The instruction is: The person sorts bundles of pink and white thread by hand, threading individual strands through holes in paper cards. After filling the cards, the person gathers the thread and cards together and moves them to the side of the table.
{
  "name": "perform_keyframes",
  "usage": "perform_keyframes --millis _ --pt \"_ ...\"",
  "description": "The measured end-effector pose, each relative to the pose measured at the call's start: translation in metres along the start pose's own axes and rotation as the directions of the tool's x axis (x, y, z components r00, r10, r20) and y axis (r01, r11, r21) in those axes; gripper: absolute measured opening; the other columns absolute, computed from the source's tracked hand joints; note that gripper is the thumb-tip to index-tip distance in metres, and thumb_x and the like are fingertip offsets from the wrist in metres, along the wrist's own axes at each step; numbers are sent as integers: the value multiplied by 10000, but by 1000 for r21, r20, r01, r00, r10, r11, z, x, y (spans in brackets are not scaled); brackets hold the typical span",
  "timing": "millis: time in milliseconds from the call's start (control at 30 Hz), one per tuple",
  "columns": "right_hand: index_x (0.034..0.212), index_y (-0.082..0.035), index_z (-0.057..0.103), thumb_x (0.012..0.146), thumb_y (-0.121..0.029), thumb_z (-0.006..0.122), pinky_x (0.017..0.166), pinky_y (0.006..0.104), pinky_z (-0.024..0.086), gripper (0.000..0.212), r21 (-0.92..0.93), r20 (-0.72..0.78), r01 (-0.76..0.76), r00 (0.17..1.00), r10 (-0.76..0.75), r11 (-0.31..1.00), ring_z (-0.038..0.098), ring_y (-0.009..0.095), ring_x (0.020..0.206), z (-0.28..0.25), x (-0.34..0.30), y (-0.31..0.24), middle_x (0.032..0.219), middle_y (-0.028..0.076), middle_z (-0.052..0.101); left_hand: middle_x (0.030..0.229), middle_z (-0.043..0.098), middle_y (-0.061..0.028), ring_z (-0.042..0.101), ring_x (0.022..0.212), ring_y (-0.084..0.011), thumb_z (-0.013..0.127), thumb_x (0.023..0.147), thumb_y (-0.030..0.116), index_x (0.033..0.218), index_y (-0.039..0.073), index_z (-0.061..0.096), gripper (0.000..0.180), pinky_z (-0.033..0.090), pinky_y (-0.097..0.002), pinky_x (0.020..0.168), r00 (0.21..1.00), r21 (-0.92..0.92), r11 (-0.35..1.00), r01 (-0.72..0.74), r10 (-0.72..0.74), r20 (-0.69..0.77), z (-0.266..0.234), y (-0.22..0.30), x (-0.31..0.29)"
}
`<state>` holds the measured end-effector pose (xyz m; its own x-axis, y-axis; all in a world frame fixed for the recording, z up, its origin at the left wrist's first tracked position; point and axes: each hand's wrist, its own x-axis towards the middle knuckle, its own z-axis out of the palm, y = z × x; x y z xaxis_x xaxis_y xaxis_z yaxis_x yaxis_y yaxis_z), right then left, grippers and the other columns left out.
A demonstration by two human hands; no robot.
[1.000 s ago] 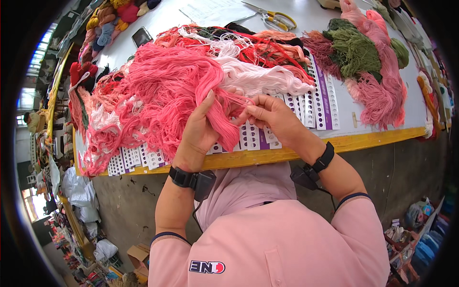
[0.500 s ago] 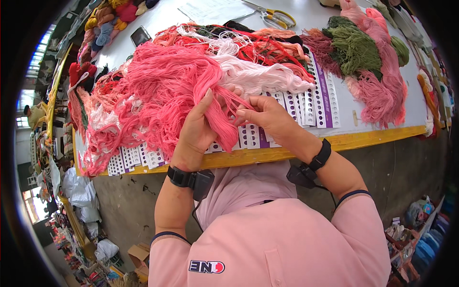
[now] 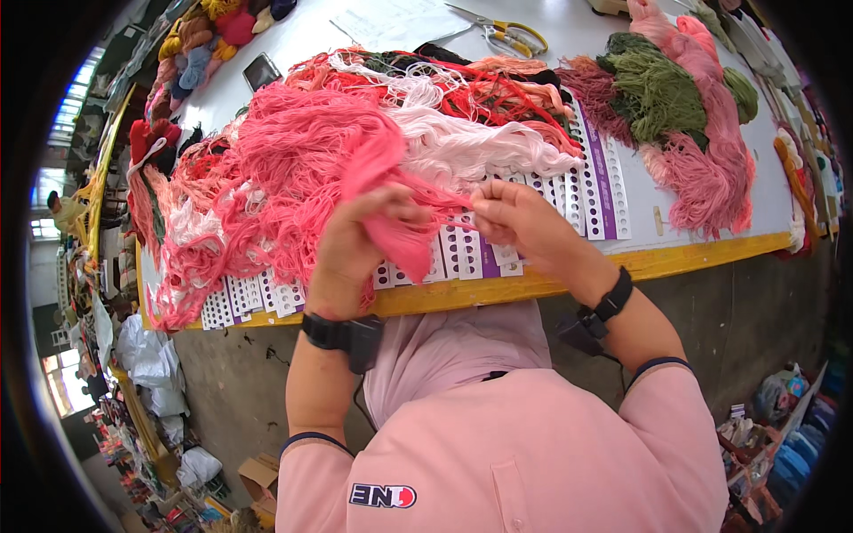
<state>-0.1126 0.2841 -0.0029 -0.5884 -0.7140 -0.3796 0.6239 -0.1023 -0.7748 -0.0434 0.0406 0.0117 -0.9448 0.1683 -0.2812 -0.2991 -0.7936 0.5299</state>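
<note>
A big heap of pink yarn (image 3: 293, 160) lies on the table over white and purple punched sample cards (image 3: 582, 191). My left hand (image 3: 355, 244) is closed on a thick bundle of bright pink yarn (image 3: 400, 240) that hangs off the heap near the table's front edge. My right hand (image 3: 524, 222) pinches a few thin pink strands that run from that bundle, just above the cards. Both wrists wear black bands.
Red and white yarn (image 3: 462, 89) lies behind the heap. Green yarn (image 3: 662, 89) and more pink yarn (image 3: 711, 169) sit at the right. Yellow-handled scissors (image 3: 506, 31) and paper lie at the back. The table has a yellow front edge (image 3: 693, 258). Bags and boxes clutter the floor.
My left hand has gathered the pink bundle tighter and pulled it toward the table's front edge. My right hand has drawn a few strands out to the right.
</note>
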Motion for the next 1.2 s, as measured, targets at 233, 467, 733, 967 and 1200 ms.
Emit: perform_keyframes --millis 233,467,733,967,1200 --pt "1088 -2 625 943 -98 562 862 303 466 185 323 -352 523 840 -413 789 572 169 962 -79 -70 -53 1113 102 624 873 525 -63 393 615 -72 561 949 47 1319 -148 393 451 394 -198 552 868 -199 854 -481 496 27 -66 165 -24" --pt "888 1 574 949 -55 478 613 290 410 127 268 -675 897 435 -596 352 483 153 658 -361 -315 -151 758 63 512 804 475 -44 355 562 -79 559 945 56 1149 -72 488 251 371 -229 557 631 13 635 -772 770 -99 -118 320 -86" --pt "963 -20 607 963 -77 475 744 282 475 143 -732 88 493 752 -654 469 572 129 855 -104 -56 -71 933 33 590 652 450 69 369 496 -29 616 944 212 886 127 607 103 315 -196 448 968 452 889 -81 178 -177 58 24 38" --pt "954 -122 605 1007 -237 536 513 190 276 145 -663 -243 378 708 -663 646 340 23 575 -119 -70 -65 669 -81 396 754 494 -7 357 529 -32 622 901 103 1143 -54 593 290 341 -196 486 702 365 705 -608 692 -168 42 198 19" --pt "982 -80 602 1021 -213 501 519 187 316 172 -633 -484 535 290 -825 559 380 34 599 -167 -129 -119 694 -67 450 1052 660 -97 626 1001 -186 661 810 30 1103 -20 648 298 485 -302 929 503 542 -840 39 485 715 -4 469 -109"
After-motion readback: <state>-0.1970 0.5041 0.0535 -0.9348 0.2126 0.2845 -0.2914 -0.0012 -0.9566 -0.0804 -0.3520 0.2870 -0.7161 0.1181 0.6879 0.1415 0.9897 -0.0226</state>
